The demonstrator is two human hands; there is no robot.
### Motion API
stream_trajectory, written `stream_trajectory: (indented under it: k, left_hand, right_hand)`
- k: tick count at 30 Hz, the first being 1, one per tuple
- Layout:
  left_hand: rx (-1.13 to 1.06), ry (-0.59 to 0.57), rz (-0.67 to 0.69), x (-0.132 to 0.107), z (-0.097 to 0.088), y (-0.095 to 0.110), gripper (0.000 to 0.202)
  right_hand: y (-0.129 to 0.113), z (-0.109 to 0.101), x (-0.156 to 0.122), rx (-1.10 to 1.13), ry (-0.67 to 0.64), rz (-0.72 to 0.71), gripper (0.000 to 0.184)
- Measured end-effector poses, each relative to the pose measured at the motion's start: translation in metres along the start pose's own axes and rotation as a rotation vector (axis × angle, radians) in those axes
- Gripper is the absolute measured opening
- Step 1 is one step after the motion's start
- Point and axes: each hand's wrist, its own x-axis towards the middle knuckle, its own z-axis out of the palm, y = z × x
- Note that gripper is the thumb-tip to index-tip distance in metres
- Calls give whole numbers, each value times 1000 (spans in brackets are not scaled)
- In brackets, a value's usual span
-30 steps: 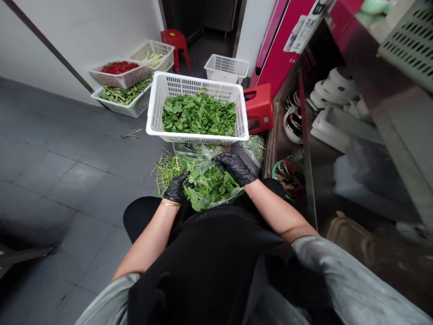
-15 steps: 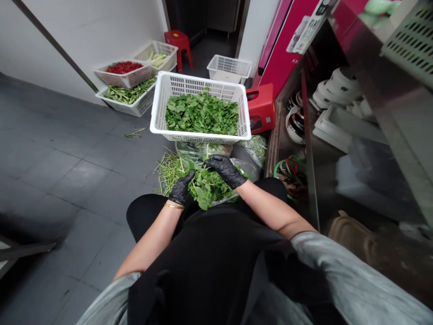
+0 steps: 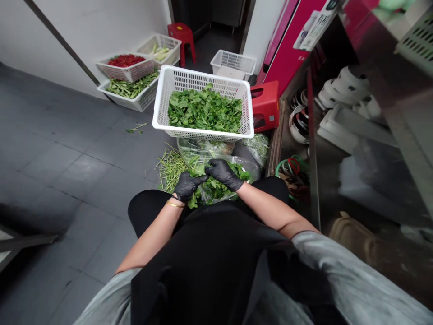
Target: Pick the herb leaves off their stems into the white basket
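Both my hands wear black gloves and meet above a clear plastic bag (image 3: 248, 164) of leafy greens (image 3: 216, 189) between my knees. My left hand (image 3: 186, 185) is closed round a bunch of leafy greens (image 3: 195, 169), whose leaves stick out above and below the fingers. My right hand (image 3: 223, 174) pinches at the same bunch, its fingertips close to the left thumb. Beyond the hands stands a white plastic basket (image 3: 204, 134) holding picked green leaves (image 3: 204, 110). Left of my left hand, a pile of thin green stems (image 3: 171, 169) lies on the floor.
Stacked baskets with red chillies (image 3: 126, 60), green vegetables (image 3: 130, 88) and pale vegetables (image 3: 160, 53) stand by the left wall. One red stool (image 3: 181, 38) is behind; another red stool (image 3: 265, 106) lies behind the white basket. A metal shelf (image 3: 314, 171) runs along my right.
My hands have come closer together. The bunch between them looks smaller and more of the greens in the bag shows. The whole view has shifted slightly.
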Motion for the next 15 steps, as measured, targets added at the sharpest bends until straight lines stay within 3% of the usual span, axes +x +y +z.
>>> stream_trajectory:
  k: [5,9,12,15]
  left_hand:
    - [-8,90,-2,7,6,-16,30]
    - [-4,129,-42,9,-2,-17,31]
    - [7,80,-106,5,-8,-14,28]
    - [-70,-39,-199,-3,-11,-13,29]
  right_hand:
    - [9,8,-4,-244,-31,-158,23]
    - [11,3,-7,-211,-165,-264,10]
    - [11,-3,-7,-186,-185,-217,10]
    - [12,-9,-5,-352,-167,-304,11]
